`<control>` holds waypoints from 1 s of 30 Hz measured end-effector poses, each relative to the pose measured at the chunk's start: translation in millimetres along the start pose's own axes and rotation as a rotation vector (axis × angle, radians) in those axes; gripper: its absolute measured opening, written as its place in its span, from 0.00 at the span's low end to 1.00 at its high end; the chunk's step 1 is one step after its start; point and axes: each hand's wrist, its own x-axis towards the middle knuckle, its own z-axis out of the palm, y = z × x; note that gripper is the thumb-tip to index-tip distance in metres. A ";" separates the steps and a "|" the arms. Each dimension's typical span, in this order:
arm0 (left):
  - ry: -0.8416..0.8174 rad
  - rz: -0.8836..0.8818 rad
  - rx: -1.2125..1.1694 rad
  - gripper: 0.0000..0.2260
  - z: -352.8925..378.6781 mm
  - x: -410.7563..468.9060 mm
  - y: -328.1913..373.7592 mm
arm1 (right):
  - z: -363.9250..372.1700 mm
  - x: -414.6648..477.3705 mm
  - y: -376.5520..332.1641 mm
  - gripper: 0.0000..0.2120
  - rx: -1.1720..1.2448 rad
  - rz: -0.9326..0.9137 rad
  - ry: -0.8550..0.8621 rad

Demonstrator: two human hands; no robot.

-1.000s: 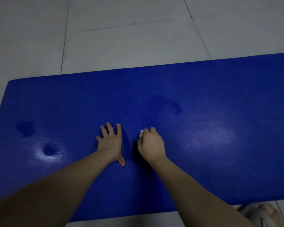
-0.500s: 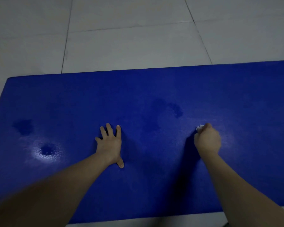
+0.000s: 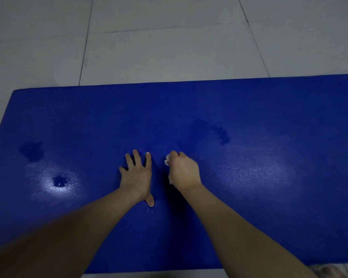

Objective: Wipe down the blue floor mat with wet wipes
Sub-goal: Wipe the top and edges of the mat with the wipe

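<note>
The blue floor mat (image 3: 249,109) lies flat across the tiled floor and fills most of the view. My left hand (image 3: 137,174) presses flat on the mat's middle with its fingers spread. Just to its right, my right hand (image 3: 184,172) is curled round a small white wet wipe (image 3: 167,159), of which only a bit shows past the knuckles, and holds it against the mat. Darker wet patches mark the mat at the left (image 3: 31,150) and beyond my right hand (image 3: 219,133).
Pale floor tiles (image 3: 169,49) surround the mat on the far side and left. The mat's left end is near the frame's left edge. A small puddle (image 3: 59,181) glints on the left part. Something pale and blurred (image 3: 327,271) shows at the bottom right corner.
My right hand with the wipe swept out to the right across the mat, then came back left next to my left hand. The left hand stayed planted.
</note>
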 end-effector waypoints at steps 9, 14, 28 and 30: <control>-0.013 0.012 -0.042 0.75 -2.5 -0.1 -1.1 | -72.7 -10.2 144.1 0.10 0.006 0.456 0.206; 0.003 0.014 -0.039 0.75 -1.4 -0.2 -0.7 | -87.5 -11.5 182.0 0.10 0.053 0.657 0.300; 0.014 -0.002 0.008 0.74 0.9 1.7 1.5 | -3.4 21.6 -2.7 0.13 0.035 0.014 0.101; 0.009 0.001 0.004 0.74 -0.6 1.1 1.2 | -9.1 26.6 3.0 0.12 0.006 -0.051 0.063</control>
